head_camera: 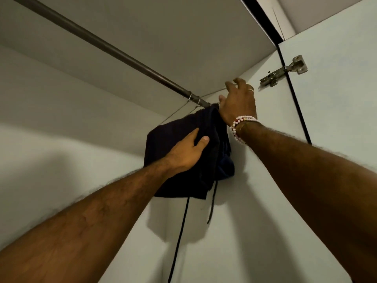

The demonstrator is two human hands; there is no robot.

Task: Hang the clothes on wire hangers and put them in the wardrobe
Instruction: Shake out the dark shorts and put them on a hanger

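Observation:
A dark navy garment (177, 180) with dangling drawstrings (181, 231) hangs folded over a thin wire hanger (175, 113). The hanger's hook sits on the wardrobe's metal rail (114, 50) near its right end. My left hand (187, 150) lies flat against the cloth, thumb pressed into a fold. My right hand (237, 101), with a ring and beaded bracelets at the wrist, is up at the rail's end beside the hanger's right part, fingers curled; what it holds is hidden behind the hand.
The wardrobe's white top panel (183, 37) is just above the rail. Its right side wall (265, 201) is close behind the garment. The open door (336, 99) with a metal hinge (283, 71) stands at the right.

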